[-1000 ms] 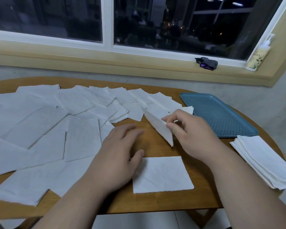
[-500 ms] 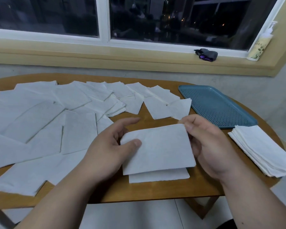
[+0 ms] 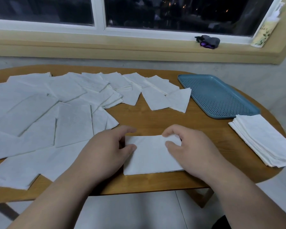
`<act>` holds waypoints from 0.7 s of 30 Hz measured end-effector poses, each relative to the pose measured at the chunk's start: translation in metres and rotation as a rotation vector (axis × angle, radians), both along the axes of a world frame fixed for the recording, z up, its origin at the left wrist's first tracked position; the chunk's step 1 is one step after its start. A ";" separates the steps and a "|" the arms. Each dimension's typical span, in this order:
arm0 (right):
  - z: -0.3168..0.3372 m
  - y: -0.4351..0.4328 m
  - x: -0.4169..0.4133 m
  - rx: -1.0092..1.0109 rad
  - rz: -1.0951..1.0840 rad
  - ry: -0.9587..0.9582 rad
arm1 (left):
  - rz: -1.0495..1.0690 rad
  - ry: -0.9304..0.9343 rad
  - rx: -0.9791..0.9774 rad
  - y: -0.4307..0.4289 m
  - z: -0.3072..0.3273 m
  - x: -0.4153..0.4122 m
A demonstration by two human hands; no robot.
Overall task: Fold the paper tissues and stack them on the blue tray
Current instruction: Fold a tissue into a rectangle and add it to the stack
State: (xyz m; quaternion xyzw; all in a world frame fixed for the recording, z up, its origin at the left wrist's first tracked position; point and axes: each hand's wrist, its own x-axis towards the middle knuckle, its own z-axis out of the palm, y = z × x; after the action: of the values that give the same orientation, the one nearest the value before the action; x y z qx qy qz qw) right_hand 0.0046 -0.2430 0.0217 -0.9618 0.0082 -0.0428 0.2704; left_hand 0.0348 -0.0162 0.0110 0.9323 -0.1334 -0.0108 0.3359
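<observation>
Overhead, a round wooden table (image 3: 155, 119) fills the view beneath a dark window. Beyond and to the left of the two hands, loose tissues (image 3: 69, 123) lie spread out and overlapping across most of the tabletop. Beyond the hands to the right sits the blue tray (image 3: 218, 96), and nothing lies on it. Just right of the hands, touching the tray's near edge, rests a stack of folded tissues (image 3: 262, 139). Between the hands, one white tissue (image 3: 150, 156) lies flat near the table's front edge. The left hand (image 3: 104, 149) pinches its left edge, thumb on top and fingers curled over the far corner. The right hand (image 3: 190, 149) pinches the far right corner in the same way, fingers bent
</observation>
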 end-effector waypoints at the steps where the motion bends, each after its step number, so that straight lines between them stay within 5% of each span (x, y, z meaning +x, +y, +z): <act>1: -0.001 0.000 0.000 -0.020 0.002 -0.002 | -0.004 -0.016 0.026 0.000 0.000 0.000; 13: -0.006 -0.002 0.001 -0.236 0.077 -0.119 | -0.067 -0.368 0.192 -0.002 -0.008 -0.001; 21: -0.008 0.000 0.006 -0.248 0.150 -0.053 | -0.319 -0.284 0.152 -0.007 -0.015 0.003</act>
State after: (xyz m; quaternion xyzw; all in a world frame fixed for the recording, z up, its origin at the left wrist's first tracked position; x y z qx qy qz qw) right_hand 0.0105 -0.2427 0.0137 -0.9843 -0.0762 -0.0484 0.1519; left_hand 0.0379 -0.0228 -0.0042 0.9143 -0.3237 0.0576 0.2366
